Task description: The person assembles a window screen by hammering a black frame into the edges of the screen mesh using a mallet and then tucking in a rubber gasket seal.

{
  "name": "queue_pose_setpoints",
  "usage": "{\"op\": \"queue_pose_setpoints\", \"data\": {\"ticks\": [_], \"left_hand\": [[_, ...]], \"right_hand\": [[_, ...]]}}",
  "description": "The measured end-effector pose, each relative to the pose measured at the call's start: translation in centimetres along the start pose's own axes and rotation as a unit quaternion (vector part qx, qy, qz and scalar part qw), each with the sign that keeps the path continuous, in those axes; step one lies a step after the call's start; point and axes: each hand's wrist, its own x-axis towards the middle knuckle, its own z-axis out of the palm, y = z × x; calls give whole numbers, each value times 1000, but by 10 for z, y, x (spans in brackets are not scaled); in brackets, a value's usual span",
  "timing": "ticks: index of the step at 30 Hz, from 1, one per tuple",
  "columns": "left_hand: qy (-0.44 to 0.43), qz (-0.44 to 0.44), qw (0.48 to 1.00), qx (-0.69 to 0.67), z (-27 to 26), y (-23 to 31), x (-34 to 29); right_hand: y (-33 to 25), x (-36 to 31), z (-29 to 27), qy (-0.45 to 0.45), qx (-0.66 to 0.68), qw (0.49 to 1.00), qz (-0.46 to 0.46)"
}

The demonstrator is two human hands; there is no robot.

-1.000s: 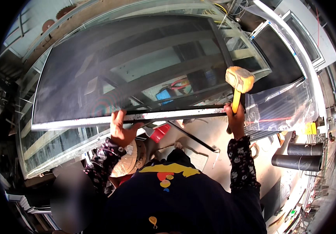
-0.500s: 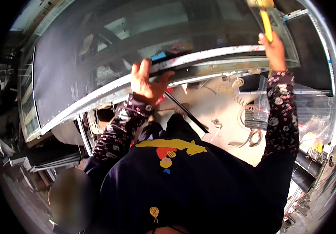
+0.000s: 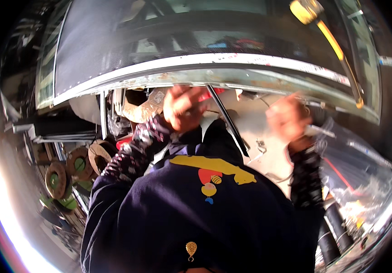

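A mesh screen panel with a white metal frame (image 3: 178,62) lies on the glass-topped table (image 3: 246,77) in front of me. Across the panel's right end rests a mallet (image 3: 330,34) with a yellow head and handle, out of both hands. My left hand (image 3: 183,108) is in front of the table's near edge, left of the middle. Farther right, my right hand (image 3: 289,119) is also off the frame, near the same edge. Motion smears both hands, so their finger positions and anything small in them are unclear.
A dark bar (image 3: 228,119) slants down from the table edge towards my legs. Brown-sided reels (image 3: 58,179) and dark strips stand at left. Clear plastic wrapping (image 3: 357,164) lies at right, above black rolls (image 3: 335,223).
My right hand has let go of the mallet, which now lies on the panel. My left hand has left the frame. Both hands have come back towards me, and the view has shifted.
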Motion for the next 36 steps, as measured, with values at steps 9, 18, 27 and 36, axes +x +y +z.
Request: {"op": "queue_pose_setpoints", "data": {"ticks": [9, 18, 27, 36], "left_hand": [[-170, -239, 952, -84, -52, 84, -128], [-87, -265, 959, -53, -80, 103, -143], [-32, -393, 911, -123, -108, 136, -170], [4, -181, 955, -234, -49, 140, -169]], "right_hand": [[-23, -151, 199, -211, 23, 865, 454], [-21, -166, 199, -133, -26, 875, 464], [-69, -151, 149, -34, -80, 876, 474], [-168, -296, -21, -169, -209, 849, 455]]}}
